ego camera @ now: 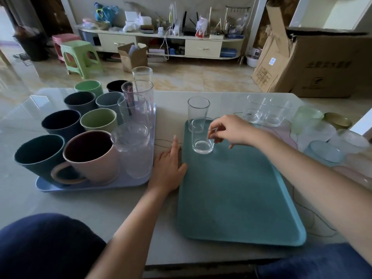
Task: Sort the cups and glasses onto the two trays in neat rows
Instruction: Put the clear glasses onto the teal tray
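head view, person seated at a pale table [171,228]. the right hand [231,129] reaches over the far left corner of the teal tray [237,198], fingers curled, thumb and forefinger pinched on the rim of a short clear glass [202,137] whose base stands on the tray. a tall clear glass [198,111] stands upright just behind it, at the tray's far left corner, the two close together; whether they touch cannot be told. the rest of the teal tray is bare. the left hand [168,168] lies flat and open, palm down, on the table in the gap between the two trays, its thumb against the teal tray's left edge, holding nothing. the light blue tray [60,188] at left carries two rows of opaque cups: a pink mug [92,156] with its handle toward the viewer and a dark teal cup [39,156] nearest, then blue, green and grey cups behind. a third row of clear tumblers [136,109] runs along that tray's right side. off the trays, two short clear glasses [263,111] stand on the table beyond the right hand, and a cluster of frosted and pale green glasses [314,127] sits further right, near the table's edge.
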